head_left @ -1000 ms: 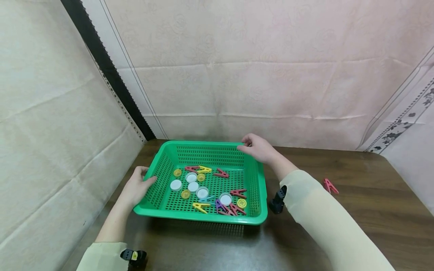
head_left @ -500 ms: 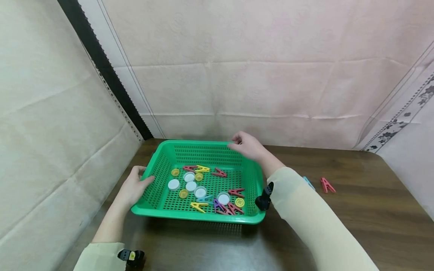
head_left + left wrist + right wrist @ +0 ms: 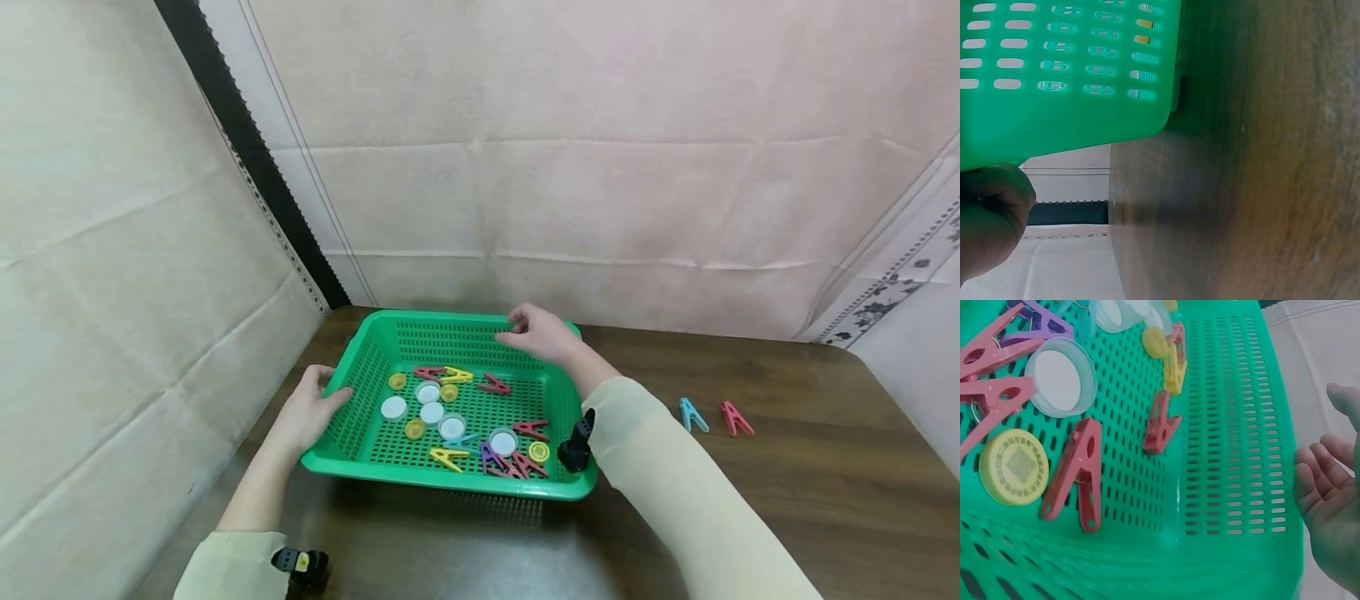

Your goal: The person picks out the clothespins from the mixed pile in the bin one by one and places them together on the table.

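My left hand [image 3: 303, 412] grips the left rim of a green perforated plastic basket [image 3: 450, 484], thumb over the edge. In the left wrist view, the curled left hand [image 3: 994, 215] is at the rim of the basket [image 3: 1072, 119]. Over the far right part of the basket, my right hand [image 3: 546, 337] has loosely bent fingers and holds nothing. Inside lie red clothespins [image 3: 1079, 472], yellow clothespins [image 3: 450, 458], a purple clothespin [image 3: 491, 457], a light-blue clothespin, several clear-rimmed white discs [image 3: 393, 407] and round yellow caps [image 3: 1014, 467].
On the brown wooden table [image 3: 825, 467], a blue clothespin [image 3: 693, 415] and a red clothespin [image 3: 737, 419] lie to the right of the basket. Pale cloth [image 3: 585, 200] hangs behind the table and along its left side.
My right hand has moved left along the basket's far side. The blue clothespin on the table has come into view from behind the right sleeve. The left hand keeps its hold on the rim.
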Available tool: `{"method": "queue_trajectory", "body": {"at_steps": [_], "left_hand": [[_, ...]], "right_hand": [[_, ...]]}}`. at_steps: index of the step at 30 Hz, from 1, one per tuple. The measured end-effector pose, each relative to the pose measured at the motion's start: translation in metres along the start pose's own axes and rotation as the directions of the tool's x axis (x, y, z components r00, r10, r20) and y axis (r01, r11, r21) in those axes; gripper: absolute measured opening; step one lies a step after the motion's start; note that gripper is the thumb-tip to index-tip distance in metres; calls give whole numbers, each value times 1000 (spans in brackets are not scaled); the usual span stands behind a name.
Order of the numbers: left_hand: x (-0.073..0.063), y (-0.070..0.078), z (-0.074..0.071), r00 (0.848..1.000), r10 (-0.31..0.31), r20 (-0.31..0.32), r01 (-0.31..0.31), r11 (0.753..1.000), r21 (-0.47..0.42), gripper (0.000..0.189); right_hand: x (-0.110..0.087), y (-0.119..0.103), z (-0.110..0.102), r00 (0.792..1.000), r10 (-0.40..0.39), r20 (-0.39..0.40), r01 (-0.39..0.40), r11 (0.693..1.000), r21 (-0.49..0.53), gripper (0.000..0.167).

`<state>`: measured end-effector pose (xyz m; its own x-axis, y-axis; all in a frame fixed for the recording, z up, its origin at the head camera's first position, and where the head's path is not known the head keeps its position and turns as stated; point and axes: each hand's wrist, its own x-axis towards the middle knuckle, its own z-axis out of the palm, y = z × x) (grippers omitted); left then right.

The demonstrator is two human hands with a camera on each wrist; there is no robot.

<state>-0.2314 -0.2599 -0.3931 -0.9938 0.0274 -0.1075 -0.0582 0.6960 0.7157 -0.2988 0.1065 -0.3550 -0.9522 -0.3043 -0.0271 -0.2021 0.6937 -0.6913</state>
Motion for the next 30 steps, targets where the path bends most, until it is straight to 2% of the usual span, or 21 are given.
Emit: {"method": "queue_trajectory", "body": {"at_steps": [8,14,21,30], "left_hand": [[1,2,-3,1000,-5,-7,5,1000,12,56],[1,3,-2,1000,-10,-1,10,1000,3,56],[-1,3,1,1000,-9,7,9,1000,-9,54],[-1,3,0,1000,-15,-3,15,1000,4,54]], "right_hand": [[6,3,9,999,1,37,-1,1000,19,52],[7,5,18,997,18,80,-16,999,-28,55],[5,6,24,994,62,91,-58,997,-47,56],[9,10,35,987,62,145,-50,995,-87,59]]}}
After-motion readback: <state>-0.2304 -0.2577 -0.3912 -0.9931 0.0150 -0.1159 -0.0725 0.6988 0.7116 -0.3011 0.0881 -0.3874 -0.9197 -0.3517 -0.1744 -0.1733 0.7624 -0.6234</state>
